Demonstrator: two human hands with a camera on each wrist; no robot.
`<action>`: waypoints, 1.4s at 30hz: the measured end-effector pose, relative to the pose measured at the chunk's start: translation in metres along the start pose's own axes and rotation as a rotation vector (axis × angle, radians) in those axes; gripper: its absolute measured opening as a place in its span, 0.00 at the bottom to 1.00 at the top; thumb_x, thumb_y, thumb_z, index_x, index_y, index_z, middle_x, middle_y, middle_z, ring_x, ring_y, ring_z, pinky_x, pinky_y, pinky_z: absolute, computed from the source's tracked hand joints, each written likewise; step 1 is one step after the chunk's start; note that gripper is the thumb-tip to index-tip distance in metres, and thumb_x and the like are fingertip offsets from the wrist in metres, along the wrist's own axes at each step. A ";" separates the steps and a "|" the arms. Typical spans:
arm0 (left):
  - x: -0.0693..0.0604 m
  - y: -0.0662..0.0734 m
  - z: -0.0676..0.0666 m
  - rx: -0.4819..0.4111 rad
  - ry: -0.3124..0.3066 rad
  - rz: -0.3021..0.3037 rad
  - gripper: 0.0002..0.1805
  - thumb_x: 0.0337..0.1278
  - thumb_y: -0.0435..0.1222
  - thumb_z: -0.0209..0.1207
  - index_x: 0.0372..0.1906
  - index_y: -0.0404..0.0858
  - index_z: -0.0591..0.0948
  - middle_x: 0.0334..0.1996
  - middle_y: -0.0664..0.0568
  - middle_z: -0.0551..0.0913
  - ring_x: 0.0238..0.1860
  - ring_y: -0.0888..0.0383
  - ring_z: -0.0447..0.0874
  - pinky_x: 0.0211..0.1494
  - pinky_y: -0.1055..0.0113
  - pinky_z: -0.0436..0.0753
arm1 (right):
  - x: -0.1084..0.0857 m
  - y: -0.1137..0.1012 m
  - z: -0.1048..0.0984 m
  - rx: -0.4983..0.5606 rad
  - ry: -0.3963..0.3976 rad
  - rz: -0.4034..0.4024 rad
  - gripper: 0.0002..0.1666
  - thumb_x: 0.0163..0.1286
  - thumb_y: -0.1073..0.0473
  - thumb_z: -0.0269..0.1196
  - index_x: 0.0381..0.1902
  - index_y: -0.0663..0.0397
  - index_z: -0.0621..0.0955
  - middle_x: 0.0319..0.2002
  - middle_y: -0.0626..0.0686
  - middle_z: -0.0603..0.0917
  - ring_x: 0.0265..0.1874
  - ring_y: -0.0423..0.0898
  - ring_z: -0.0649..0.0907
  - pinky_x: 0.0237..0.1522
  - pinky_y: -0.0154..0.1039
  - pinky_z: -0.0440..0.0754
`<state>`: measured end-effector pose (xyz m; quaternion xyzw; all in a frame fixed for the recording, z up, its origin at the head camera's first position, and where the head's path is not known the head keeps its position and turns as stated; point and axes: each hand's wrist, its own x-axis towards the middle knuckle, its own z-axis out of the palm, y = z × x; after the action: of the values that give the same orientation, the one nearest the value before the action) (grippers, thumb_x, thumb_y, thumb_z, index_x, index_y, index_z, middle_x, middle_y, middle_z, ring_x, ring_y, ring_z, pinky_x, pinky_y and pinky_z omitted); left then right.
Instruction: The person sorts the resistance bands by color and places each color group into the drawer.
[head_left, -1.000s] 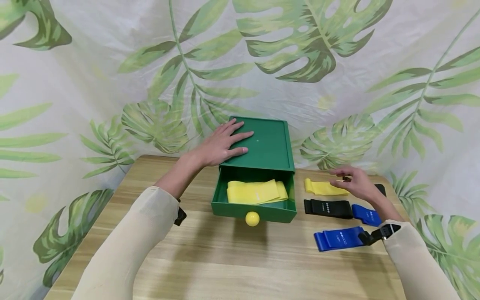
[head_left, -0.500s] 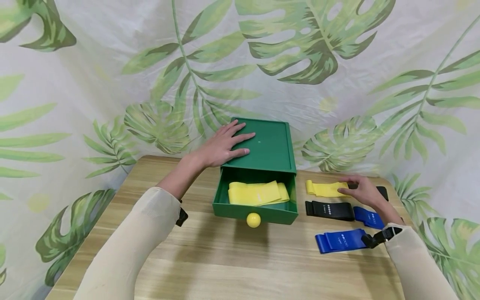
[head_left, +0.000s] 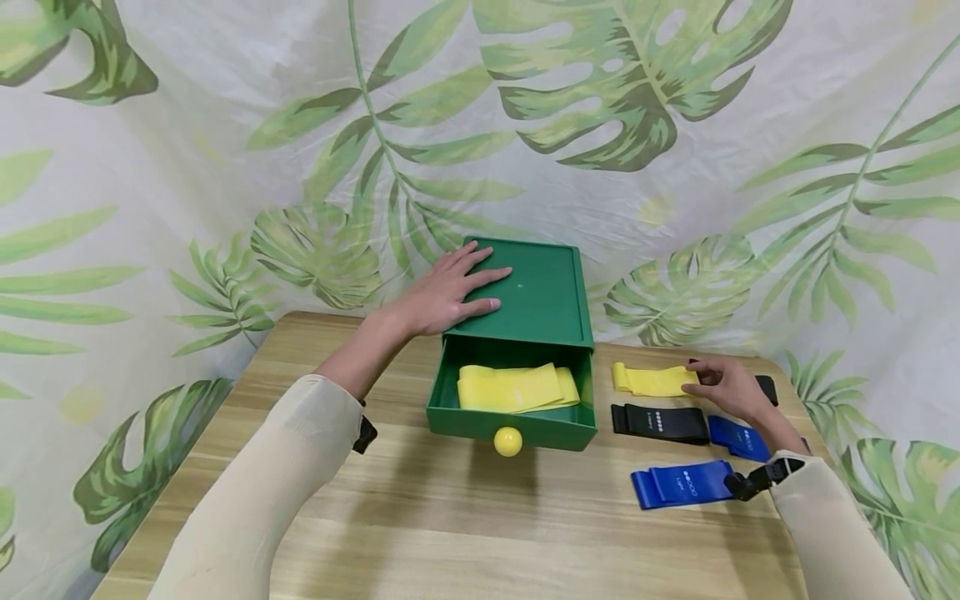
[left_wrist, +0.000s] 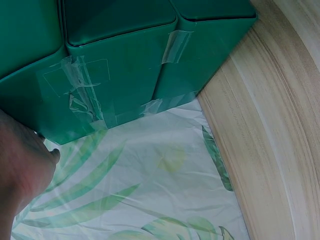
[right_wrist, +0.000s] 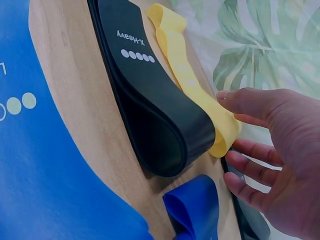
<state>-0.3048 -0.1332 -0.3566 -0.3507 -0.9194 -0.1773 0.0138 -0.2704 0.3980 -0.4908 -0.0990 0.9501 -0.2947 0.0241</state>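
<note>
A thin, smooth yellow band [head_left: 654, 381], folded flat with a rounded loop, is laid on the wood-grained table [head_left: 450, 525]. Its right end is flanked by the parted thumb and curved fingers of the right hand [head_left: 729, 387]; whether it is pinched cannot be told. The glossy, square-topped green box [head_left: 536, 287] is touched by the left hand [head_left: 446, 296], fingers spread wide, well apart from the band.

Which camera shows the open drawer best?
The head view. It shows the open drawer from above, with yellow bands inside and a round yellow knob in front. The left wrist view shows green walls with tape, but not the drawer's inside. The right wrist view doesn't show the drawer.
</note>
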 end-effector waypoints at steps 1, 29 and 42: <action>0.000 0.000 0.000 0.000 0.001 0.000 0.34 0.83 0.55 0.50 0.85 0.52 0.62 0.87 0.43 0.47 0.87 0.44 0.31 0.85 0.41 0.38 | 0.000 0.000 0.001 0.000 0.002 0.005 0.30 0.71 0.54 0.75 0.62 0.71 0.83 0.47 0.65 0.88 0.40 0.52 0.84 0.35 0.38 0.80; 0.002 0.002 0.000 -0.002 0.006 0.002 0.33 0.83 0.55 0.50 0.85 0.53 0.63 0.87 0.43 0.47 0.87 0.44 0.32 0.85 0.42 0.38 | 0.001 -0.001 0.019 -0.016 0.134 0.076 0.23 0.65 0.63 0.77 0.55 0.69 0.87 0.30 0.54 0.75 0.28 0.49 0.71 0.28 0.37 0.65; 0.000 0.000 0.000 0.002 0.004 0.006 0.34 0.83 0.55 0.50 0.85 0.51 0.63 0.86 0.42 0.47 0.87 0.42 0.32 0.85 0.40 0.39 | -0.003 -0.017 0.015 0.020 0.258 0.020 0.17 0.63 0.69 0.76 0.50 0.69 0.89 0.50 0.70 0.89 0.43 0.64 0.88 0.37 0.38 0.83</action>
<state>-0.3046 -0.1329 -0.3567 -0.3533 -0.9184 -0.1772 0.0166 -0.2633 0.3767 -0.4936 -0.0507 0.9432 -0.3143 -0.0945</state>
